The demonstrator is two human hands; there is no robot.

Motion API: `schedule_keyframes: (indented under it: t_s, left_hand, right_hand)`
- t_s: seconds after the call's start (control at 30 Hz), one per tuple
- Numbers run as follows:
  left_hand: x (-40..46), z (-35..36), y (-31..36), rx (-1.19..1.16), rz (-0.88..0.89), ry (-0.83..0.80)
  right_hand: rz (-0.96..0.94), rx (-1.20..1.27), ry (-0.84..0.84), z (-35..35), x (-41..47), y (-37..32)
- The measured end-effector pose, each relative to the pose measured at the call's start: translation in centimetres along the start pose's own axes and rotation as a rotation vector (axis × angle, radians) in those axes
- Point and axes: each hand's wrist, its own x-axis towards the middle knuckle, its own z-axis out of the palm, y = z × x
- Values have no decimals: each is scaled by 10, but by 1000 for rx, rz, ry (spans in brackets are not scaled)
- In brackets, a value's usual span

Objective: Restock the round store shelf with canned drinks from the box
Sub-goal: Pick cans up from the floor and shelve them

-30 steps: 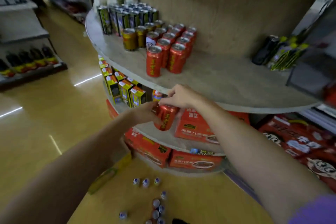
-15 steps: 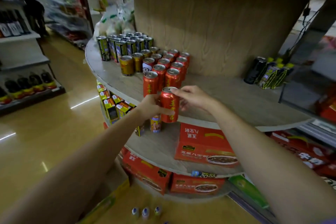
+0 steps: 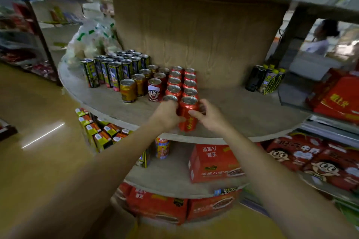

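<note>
Red can (image 3: 188, 115) upright, pinched between left hand (image 3: 167, 115) and right hand (image 3: 210, 115) — near round shelf (image 3: 242, 114) front edge, bare board rightward.

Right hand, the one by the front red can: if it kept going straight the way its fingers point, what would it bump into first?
Probably the front red can itself: the right hand already has its fingers against that can's side, pointing left.

A red drink can (image 3: 188, 115) stood at the front edge of the round wooden shelf tier (image 3: 242, 110), between the left hand (image 3: 167, 115) and right hand (image 3: 208, 115). Behind it ran two rows of red cans (image 3: 181, 81), with gold cans (image 3: 136, 85) to their left. Red cardboard boxes (image 3: 213, 163) sat on the tier below.
</note>
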Motion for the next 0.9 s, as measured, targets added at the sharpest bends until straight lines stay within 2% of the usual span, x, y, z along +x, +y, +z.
schedule_keyframes:
  t_s: [0.1,0.2,0.3,0.43,0.53,0.9]
  left_hand:
    - [6,-16,-6,36,51,72]
    - [13,-30,-13,41,205,147]
    - [23,-33,-23,151,298,176]
    - [28,-24,-35,212,290,111]
    - [27,-18,-38,245,294,126]
    - [16,-21,-27,308,262,109]
  right_hand:
    - [80,-57,64,13,1,1]
    - [134,-124,149,28,3,7]
    - [179,-183,183,40,5,7]
    - [233,-181,248,52,10,1]
    - [285,-166,264,57,14,-3]
    - [361,-57,185,54,18,-10]
